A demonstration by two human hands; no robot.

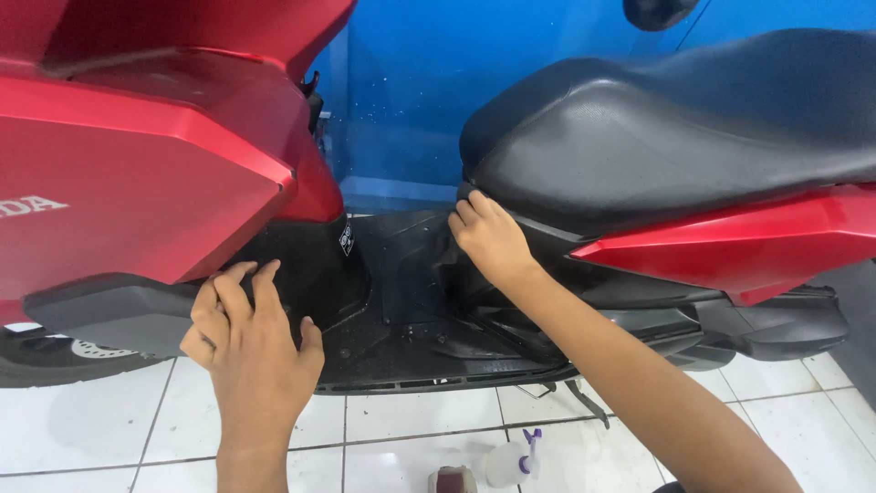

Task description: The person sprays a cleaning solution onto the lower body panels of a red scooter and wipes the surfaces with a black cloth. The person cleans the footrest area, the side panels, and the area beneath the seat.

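While the red scooter (pixel 146 173) fills the frame, the left hand (pixel 251 351) lies flat, fingers spread, gripping nothing, on its black floorboard (pixel 411 319). The right hand (pixel 488 237) presses, fingers tucked, under the seat (pixel 675 119). The panels look hard, smooth, slippery; edges grip best.

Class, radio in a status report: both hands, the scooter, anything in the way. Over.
Left hand open, fingers on black inner panel. Right hand flat on black trim under seat. Spray bottle on tiled floor, clear of the hands.

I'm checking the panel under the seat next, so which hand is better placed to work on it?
The right hand, probably. It already rests on the black panel just below the seat, while the left hand is over by the front legshield, farther away.
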